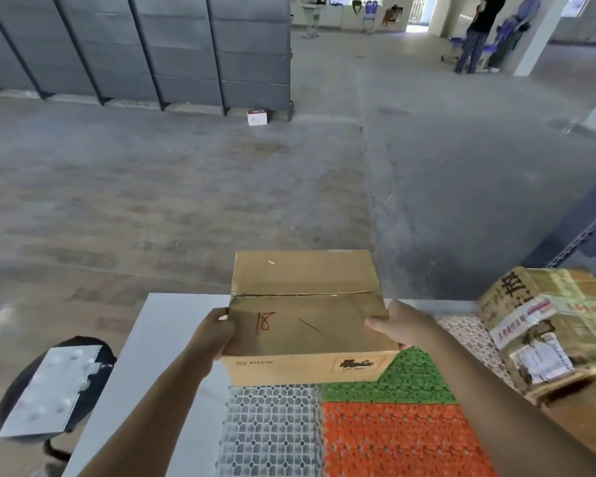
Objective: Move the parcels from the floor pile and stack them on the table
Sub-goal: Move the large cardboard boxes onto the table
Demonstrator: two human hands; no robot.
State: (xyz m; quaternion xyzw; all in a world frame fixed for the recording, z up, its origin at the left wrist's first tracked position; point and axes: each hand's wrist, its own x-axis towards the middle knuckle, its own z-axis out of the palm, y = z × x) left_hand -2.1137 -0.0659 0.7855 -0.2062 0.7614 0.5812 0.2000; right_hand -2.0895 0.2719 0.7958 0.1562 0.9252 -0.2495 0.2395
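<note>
A brown cardboard parcel (307, 315) marked "18" in red sits between my hands over the white table (172, 339). My left hand (217, 335) grips its left side and my right hand (399, 325) grips its right side. Its underside is close to the coloured plastic grid tiles (386, 432) on the table; whether it touches them I cannot tell. A taped parcel (551, 332) with printed labels stands on the table at the right, on top of another brown box (585, 421).
A dark round stool (93, 394) with a silver bubble mailer (49, 390) on it stands left of the table. Grey shelving (135, 46) lines the far wall, with a small white box (257, 117) on the floor beside it. A person (475, 32) stands far right.
</note>
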